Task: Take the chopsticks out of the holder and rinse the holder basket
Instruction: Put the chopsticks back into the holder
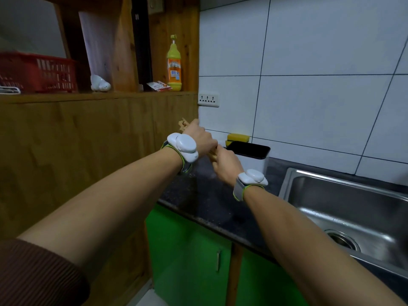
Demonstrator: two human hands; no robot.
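A bundle of wooden chopsticks (pixel 183 125) is held over the dark counter, its tips sticking out past my left hand (pixel 202 138). My right hand (pixel 225 164) closes on the lower end of the same bundle, just below the left. Both fists touch each other. The white holder (pixel 254 161) with a black rim stands on the counter right behind my hands, against the tiled wall. I see nothing standing in its dark opening.
A steel sink (pixel 344 208) lies to the right. A yellow sponge (pixel 238 138) rests behind the holder. A wooden shelf at the left carries a dish-soap bottle (pixel 174 67) and a red basket (pixel 37 72). A wall socket (pixel 208 99) sits above my hands.
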